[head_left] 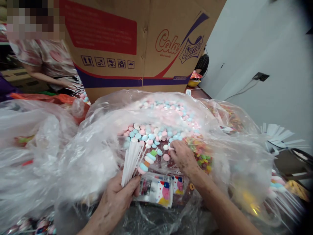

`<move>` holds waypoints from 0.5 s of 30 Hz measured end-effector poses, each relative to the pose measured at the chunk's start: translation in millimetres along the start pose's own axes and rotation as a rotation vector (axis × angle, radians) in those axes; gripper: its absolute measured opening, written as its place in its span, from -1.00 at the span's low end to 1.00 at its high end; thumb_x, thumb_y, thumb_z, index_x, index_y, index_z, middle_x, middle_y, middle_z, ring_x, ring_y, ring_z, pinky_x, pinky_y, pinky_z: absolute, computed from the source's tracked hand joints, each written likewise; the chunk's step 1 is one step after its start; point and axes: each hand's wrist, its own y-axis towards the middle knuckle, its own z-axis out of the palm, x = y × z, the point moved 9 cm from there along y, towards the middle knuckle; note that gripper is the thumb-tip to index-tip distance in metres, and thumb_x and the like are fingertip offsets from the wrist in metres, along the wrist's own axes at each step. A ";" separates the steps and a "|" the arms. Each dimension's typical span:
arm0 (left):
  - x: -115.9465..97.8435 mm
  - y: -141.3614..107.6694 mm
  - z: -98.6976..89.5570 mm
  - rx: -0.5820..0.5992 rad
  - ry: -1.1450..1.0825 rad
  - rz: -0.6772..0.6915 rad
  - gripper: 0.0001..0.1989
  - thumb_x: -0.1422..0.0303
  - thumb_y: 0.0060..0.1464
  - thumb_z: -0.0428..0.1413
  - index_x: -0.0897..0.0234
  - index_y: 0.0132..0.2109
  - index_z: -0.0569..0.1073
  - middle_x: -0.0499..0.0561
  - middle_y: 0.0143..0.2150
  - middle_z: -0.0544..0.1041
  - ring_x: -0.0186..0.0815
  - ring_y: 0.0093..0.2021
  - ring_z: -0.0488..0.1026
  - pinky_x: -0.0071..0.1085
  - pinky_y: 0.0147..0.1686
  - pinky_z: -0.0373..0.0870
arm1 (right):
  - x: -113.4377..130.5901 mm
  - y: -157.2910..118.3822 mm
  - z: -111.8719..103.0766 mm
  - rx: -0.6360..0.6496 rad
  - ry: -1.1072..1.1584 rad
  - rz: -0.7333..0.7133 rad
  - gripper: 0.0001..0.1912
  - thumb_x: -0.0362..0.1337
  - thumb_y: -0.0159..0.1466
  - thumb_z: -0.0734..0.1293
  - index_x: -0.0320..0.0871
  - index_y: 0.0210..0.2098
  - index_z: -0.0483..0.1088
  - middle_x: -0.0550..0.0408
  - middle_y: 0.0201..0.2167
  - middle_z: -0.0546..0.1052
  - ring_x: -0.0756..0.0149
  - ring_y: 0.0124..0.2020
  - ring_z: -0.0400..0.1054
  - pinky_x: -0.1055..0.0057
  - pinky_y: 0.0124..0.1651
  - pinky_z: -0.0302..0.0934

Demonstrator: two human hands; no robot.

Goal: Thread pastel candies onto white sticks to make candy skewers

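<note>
My left hand (122, 192) is closed around a bundle of white sticks (130, 160), held upright at a slant. In the same grip is a candy skewer (146, 162), threaded with pink, blue, white, orange and green pieces. My right hand (182, 155) reaches into the near edge of a heap of pastel round candies (150, 135), pink, blue and white. Its fingers are bent together at the candies; whatever lies between the fingertips is too hidden to make out. Colourful gummy candies (204, 160) lie beside my right wrist. Printed sachets (156, 191) rest between my two arms.
A large cardboard box (112, 42) stands behind the heap. Clear plastic bags (93, 153) spread on both sides. At the right are more white sticks (281, 135) and finished skewers (278, 186). A person (49, 62) works at the far left; another person (202, 63) is partly behind the box.
</note>
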 end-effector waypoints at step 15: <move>-2.4 -2.0 3.7 0.004 0.025 0.026 -0.64 0.20 0.07 0.09 0.25 -0.61 0.37 -0.19 -0.74 0.15 -0.46 -0.71 0.05 -0.51 -0.70 -0.15 | 40.1 -31.3 21.3 0.090 -0.164 -0.338 -0.80 -0.53 0.33 0.16 -0.15 -0.28 0.34 -0.01 -0.27 0.47 0.21 -0.24 0.30 0.35 -0.16 0.17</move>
